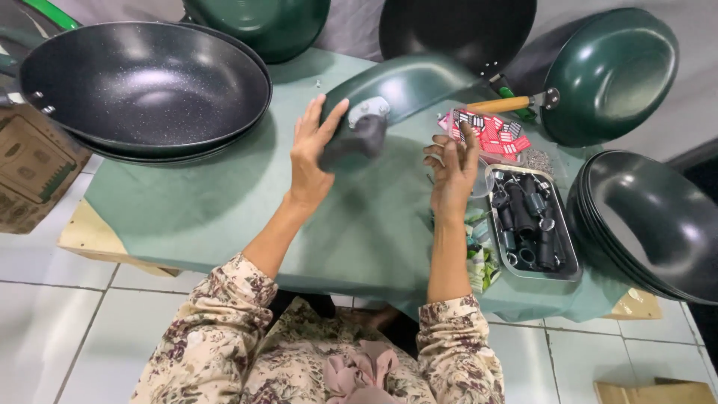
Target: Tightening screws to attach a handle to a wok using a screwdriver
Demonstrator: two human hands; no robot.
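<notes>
Left hand (313, 153) grips pan handle (357, 141); right hand (452, 166) loosely curled beside parts tray (570, 263).

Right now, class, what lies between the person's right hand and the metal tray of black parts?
In the head view, almost nothing: the right hand hovers just left of the metal tray, with only a strip of green tabletop between them.

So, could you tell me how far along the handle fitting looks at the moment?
Done: one green pan already has its wooden handle. In hand: the left hand steadies an upturned pan by its grey bracket; the right hand hovers beside it. Left: stacked bare pans.
</notes>
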